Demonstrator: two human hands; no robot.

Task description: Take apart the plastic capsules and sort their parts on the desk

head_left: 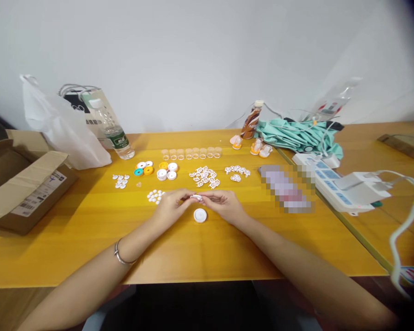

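Note:
Between the fingertips of both hands is a small white plastic part [197,197], partly covered by the fingers. My left hand [172,206] pinches it from the left, and my right hand [225,204] pinches it from the right. Just below them on the table lies a round white disc-shaped piece [200,215] with a raised rim. Several small white round pieces [154,196] lie beside my left hand, a few partly hidden by it. Beyond the hands is a pile of white openwork plastic pieces [205,176], with a smaller group [237,171] to its right.
A row of clear cups [191,154] stands farther back. White, orange and teal round parts [148,170] sit left of centre. A cardboard box [37,202] and water bottle [119,140] are left; a blurred phone-like object [284,188], power strip [331,181] and coffee bottle [251,120] are right.

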